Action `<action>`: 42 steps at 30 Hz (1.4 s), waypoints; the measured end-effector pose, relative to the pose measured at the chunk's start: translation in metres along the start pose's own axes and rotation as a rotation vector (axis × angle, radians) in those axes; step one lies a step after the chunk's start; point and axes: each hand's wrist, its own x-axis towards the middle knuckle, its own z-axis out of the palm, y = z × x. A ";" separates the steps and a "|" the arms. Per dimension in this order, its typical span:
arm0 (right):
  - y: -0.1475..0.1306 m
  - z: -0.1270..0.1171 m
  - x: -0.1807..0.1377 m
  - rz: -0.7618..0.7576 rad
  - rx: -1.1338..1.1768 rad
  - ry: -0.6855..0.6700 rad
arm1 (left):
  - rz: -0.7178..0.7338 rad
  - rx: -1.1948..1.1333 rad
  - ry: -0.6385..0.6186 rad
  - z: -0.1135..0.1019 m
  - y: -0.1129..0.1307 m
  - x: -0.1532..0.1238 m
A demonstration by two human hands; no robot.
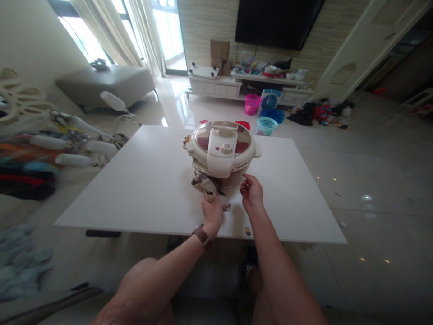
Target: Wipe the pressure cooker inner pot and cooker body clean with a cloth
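Observation:
A cream electric pressure cooker (225, 151) stands on the white table (152, 180), its lid on, with a top handle, a round knob and a small red button. My left hand (214, 212) grips a crumpled beige and grey cloth (204, 183) at the cooker's front left, low against its body. To the right of the cloth, my right hand (252, 192) is raised beside the cooker's lower front, with loosely curled fingers and nothing visible in them. Whether its fingertips touch the cooker, I cannot tell. The cloth hides part of the cooker's base.
A small sticker (248, 231) is at the table's near edge. Beyond the table are a light blue basket (266, 126), a pink basket (252, 104) and a cluttered TV cabinet (216, 88). A white multi-armed lamp (101, 146) lies to the left.

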 end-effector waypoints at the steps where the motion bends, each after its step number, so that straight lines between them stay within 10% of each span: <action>1: -0.001 -0.002 0.002 -0.010 0.001 0.021 | -0.010 -0.035 -0.051 0.002 0.000 -0.008; 8: 0.008 -0.001 0.002 -0.011 -0.011 0.022 | -0.069 -0.121 -0.050 0.005 0.005 -0.006; 18: 0.011 0.003 0.000 0.014 -0.003 0.023 | -0.028 0.048 0.098 -0.015 0.013 0.099; 29: 0.017 0.005 0.004 -0.002 -0.036 0.008 | -0.047 -0.112 -0.066 -0.003 -0.003 0.004; 42: 0.015 0.001 0.002 -0.037 -0.011 0.052 | 0.056 0.044 0.060 -0.018 0.011 0.090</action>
